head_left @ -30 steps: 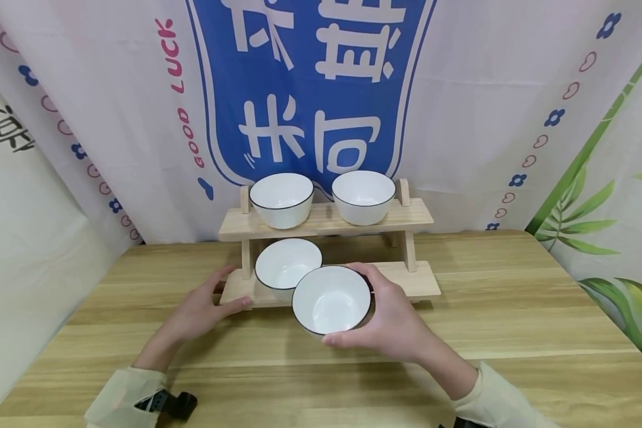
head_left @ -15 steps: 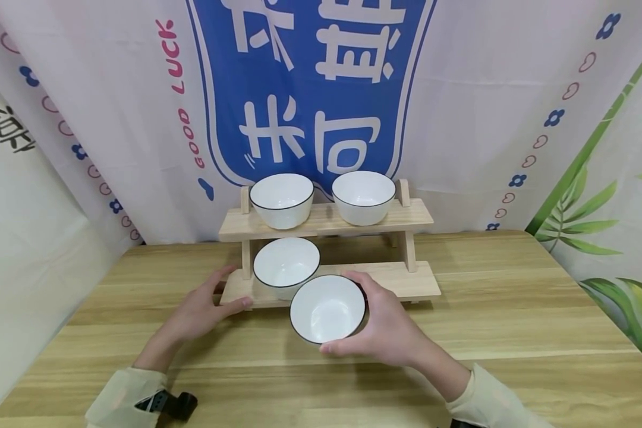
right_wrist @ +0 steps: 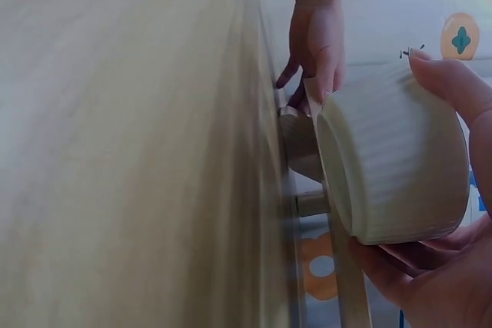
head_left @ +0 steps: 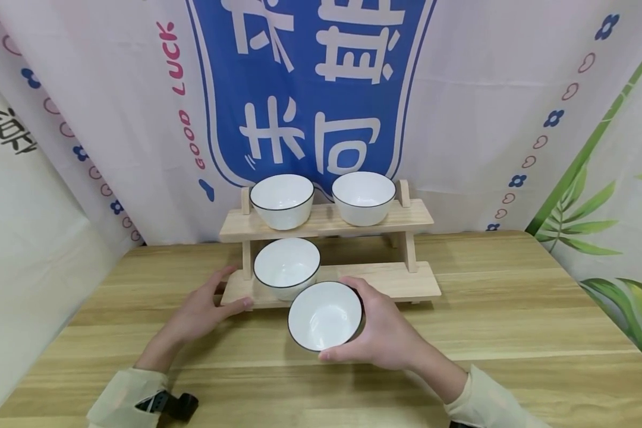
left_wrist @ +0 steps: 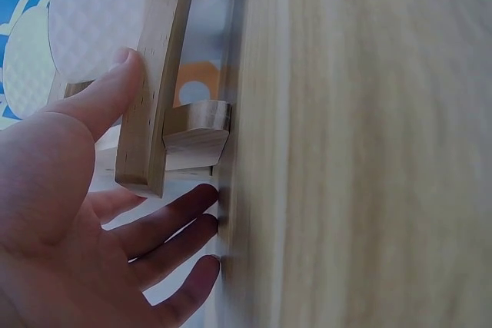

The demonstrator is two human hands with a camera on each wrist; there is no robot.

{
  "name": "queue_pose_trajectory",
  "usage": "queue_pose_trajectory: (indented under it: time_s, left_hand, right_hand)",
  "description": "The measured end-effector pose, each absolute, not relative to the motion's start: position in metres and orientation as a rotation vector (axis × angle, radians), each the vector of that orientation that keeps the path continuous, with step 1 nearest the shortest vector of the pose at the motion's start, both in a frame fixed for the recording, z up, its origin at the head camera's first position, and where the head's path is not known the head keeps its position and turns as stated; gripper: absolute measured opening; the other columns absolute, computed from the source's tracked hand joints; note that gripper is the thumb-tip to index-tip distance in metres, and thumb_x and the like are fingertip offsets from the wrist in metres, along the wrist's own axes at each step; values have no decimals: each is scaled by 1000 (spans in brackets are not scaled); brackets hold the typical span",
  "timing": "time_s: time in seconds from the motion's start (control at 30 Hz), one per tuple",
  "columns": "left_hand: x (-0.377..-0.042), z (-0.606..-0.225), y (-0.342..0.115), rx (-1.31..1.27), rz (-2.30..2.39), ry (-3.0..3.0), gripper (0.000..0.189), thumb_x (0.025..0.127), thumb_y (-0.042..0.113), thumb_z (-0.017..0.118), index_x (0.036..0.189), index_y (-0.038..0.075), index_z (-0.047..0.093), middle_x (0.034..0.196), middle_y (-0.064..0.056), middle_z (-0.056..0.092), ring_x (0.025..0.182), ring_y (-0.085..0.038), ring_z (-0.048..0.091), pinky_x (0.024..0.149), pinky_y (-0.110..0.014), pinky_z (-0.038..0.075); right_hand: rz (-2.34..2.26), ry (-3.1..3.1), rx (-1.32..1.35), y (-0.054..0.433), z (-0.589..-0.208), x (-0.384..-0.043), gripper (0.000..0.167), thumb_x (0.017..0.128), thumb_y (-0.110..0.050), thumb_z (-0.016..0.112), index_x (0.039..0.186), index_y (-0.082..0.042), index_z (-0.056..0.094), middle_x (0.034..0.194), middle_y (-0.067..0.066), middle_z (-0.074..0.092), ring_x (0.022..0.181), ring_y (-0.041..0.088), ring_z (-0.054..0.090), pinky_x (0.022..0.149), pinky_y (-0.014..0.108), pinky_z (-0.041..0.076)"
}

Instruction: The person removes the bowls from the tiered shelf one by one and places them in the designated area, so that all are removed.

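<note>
Well, the right hand (head_left: 380, 327) is gripping a bowl (head_left: 325, 315) from its right, fingers (right_wrist: 384, 270) curling round it. That bowl is hovering over the bench (head_left: 513, 309), just in front of the lower shelf (head_left: 396, 279), and right of a second bowl (head_left: 287, 267); I'm not seeing whether they're touching. The stand (head_left: 409, 251) is running lengthwise left to right, the left hand (head_left: 205, 303) resting its thumb at the left end, other fingers spread.

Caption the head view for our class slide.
Right fingers grip a white bowl before a two-tier wooden rack holding three more bowls.
</note>
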State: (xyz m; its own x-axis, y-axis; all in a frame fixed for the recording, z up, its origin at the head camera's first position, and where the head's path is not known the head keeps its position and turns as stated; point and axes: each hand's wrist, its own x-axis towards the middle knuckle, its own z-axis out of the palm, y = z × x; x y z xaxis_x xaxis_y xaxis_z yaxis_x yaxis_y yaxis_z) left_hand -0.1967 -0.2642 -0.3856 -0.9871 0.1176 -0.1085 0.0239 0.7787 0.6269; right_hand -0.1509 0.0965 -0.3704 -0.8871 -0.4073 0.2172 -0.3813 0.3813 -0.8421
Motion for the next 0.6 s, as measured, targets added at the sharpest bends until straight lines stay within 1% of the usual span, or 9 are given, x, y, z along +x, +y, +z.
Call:
queue_pose_trajectory:
  time_s: [0.07, 0.3, 0.47, 0.6]
  left_hand:
    - [-197, -386, -264, 115, 999, 2828, 104, 95, 64, 73, 171, 15, 22, 154, -34, 53, 140, -49, 55, 107, -65, 49]
    - [-197, -385, -264, 122, 991, 2822, 103, 96, 65, 71, 172, 17, 20, 154, -35, 51, 139, -51, 55, 104, -67, 49]
    - [-197, -385, -265, 116, 991, 2820, 103, 96, 65, 71, 172, 18, 19, 155, -36, 51, 140, -52, 54, 104, -68, 49]
    - [-196, -385, -265, 111, 994, 2818, 103, 96, 66, 71, 172, 18, 19, 155, -36, 50, 140, -52, 53, 104, -68, 49]
  right_hand:
    - [-1552, 2587, -725, 96, -372, -151, 113, 60, -39, 106, 153, -10, 49, 137, 2, 68, 117, 18, 69, 101, 38, 57]
    - [-1526, 2599, -715, 95, -377, -151, 113, 59, -43, 106, 152, -13, 49, 136, 1, 68, 116, 17, 68, 101, 37, 56]
    - [-1504, 2571, -715, 94, -378, -150, 115, 59, -45, 106, 152, -12, 49, 135, 1, 68, 116, 16, 68, 101, 38, 56]
    - [-1480, 2572, -702, 93, -379, -149, 116, 58, -46, 106, 153, -11, 49, 133, 1, 69, 116, 18, 67, 100, 39, 57]
